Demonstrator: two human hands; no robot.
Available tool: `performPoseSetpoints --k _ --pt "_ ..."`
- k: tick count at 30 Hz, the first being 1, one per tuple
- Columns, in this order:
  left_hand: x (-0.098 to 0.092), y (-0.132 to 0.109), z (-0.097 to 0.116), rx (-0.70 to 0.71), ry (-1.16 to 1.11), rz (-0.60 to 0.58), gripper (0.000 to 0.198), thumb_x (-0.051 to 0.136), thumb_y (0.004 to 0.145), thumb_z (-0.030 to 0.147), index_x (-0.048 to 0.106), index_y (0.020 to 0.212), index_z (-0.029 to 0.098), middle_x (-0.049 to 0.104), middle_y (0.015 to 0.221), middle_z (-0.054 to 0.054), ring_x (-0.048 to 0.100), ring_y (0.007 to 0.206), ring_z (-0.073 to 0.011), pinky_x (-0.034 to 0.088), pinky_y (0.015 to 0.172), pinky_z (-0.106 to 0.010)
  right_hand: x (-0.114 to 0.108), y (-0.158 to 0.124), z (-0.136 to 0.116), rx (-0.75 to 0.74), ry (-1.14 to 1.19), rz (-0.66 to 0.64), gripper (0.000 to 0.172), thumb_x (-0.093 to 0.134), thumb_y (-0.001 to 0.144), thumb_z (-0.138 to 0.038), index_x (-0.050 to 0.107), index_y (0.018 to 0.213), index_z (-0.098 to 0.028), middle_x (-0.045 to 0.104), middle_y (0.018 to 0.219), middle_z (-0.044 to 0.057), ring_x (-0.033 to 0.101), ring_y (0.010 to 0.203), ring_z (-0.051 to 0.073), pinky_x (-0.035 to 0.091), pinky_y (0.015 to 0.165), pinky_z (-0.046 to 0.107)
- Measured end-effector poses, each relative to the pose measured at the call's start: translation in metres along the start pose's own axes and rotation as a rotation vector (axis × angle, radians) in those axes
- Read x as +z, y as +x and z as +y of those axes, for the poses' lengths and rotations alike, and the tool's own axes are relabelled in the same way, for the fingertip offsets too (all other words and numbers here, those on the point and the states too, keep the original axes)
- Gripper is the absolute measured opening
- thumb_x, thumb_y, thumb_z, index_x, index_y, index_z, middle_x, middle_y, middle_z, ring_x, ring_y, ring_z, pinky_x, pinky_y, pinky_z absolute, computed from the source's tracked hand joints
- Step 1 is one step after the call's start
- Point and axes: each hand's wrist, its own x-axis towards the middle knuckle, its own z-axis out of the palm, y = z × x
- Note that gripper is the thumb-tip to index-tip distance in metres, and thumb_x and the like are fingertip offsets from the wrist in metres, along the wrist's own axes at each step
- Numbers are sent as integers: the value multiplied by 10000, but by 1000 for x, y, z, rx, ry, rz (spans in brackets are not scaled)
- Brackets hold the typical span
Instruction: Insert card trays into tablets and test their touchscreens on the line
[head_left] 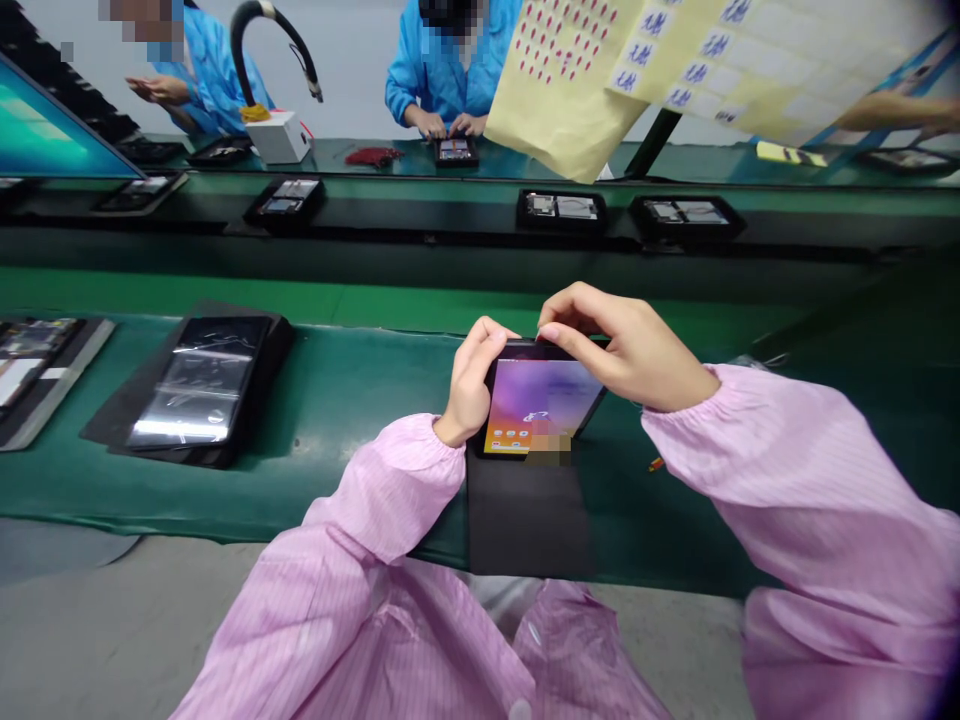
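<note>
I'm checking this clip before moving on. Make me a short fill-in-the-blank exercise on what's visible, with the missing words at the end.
1. The fingertips of the right hand are at the ____ edge of the lit tablet.
2. The left hand holds the lit tablet near its upper ____ corner.
3. The co-worker's sleeve at the top centre of the view is ____.
4. The bent black hose rises above a ____ box.

Missing words: top; left; blue; white.
</note>
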Motion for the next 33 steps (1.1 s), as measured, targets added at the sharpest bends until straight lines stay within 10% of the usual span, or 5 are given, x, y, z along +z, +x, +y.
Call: performPoseSetpoints --k 20,33 --pt "2 0 2 -24 -16 0 318 538 897 445 552 699 197 506 706 -4 465 652 -129 373 645 -280 -1 0 0 51 38 -14 264 513 926 -481 546 920 -219 611 793 14 537 639 142 417 586 269" --pt "1 1 1 -21 -18 -1 312 529 907 429 554 697 200 495 696 -1 452 633 -126 382 637 -282 1 4 -2 -4 -101 -43 128 505 924 -286 510 812 -225 570 712 -3 492 603 140 376 596 276"
